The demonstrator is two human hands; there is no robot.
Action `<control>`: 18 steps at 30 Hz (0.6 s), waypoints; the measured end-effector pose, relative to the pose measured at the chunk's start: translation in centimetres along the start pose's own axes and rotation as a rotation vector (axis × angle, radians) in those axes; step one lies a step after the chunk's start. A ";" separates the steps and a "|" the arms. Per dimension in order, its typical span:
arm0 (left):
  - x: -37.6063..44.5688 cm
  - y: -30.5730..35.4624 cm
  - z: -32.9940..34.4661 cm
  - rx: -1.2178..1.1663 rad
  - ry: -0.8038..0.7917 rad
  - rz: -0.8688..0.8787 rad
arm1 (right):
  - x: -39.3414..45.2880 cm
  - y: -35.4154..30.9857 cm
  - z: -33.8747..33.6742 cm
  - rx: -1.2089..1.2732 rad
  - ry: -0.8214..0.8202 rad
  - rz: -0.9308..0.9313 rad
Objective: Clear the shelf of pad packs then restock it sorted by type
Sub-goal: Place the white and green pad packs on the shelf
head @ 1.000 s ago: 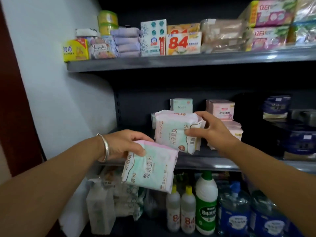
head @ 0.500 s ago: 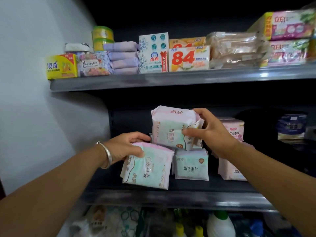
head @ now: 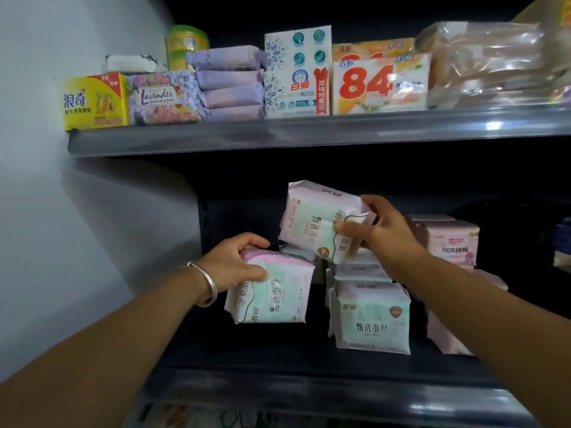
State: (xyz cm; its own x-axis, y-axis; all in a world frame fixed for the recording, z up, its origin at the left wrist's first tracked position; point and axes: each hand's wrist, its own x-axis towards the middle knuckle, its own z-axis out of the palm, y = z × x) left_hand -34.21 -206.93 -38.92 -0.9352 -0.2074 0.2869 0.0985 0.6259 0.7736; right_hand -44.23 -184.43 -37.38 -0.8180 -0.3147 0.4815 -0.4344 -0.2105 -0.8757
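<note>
Restocking is being judged as the step in hand. Nearest, a mint-and-pink soft plastic pad pack (head: pixel 270 291) is being gripped at its top edge by the left hand (head: pixel 234 264), upright over the dark metal shelf (head: pixel 309 387), likely so it can be stood beside its like. A second matching pack (head: pixel 321 220) is being held tilted in the right hand (head: pixel 383 233), fingers curled round its end, above a standing mint pack (head: pixel 372 319). Farther right, pale pink packs (head: pixel 448 242) are being kept apart.
</note>
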 end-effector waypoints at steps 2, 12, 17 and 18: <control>0.9 -0.4 0.3 0.014 0.012 0.000 | 1.1 0.5 0.8 0.062 0.019 0.053; 5.5 -2.3 1.5 0.020 0.088 0.033 | 4.7 2.4 4.3 0.334 0.029 0.275; 6.7 -3.1 1.3 0.003 0.120 0.083 | 5.0 2.6 4.5 0.418 0.020 0.412; 6.9 -3.1 1.3 -0.033 0.112 0.096 | 5.0 2.7 4.5 0.417 0.016 0.436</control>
State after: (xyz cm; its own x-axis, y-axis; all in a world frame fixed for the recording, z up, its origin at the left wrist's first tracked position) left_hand -41.36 -209.35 -40.10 -0.8775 -0.2312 0.4203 0.1986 0.6225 0.7570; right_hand -47.81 -190.75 -37.15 -0.8943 -0.4406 0.0781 0.1239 -0.4115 -0.9030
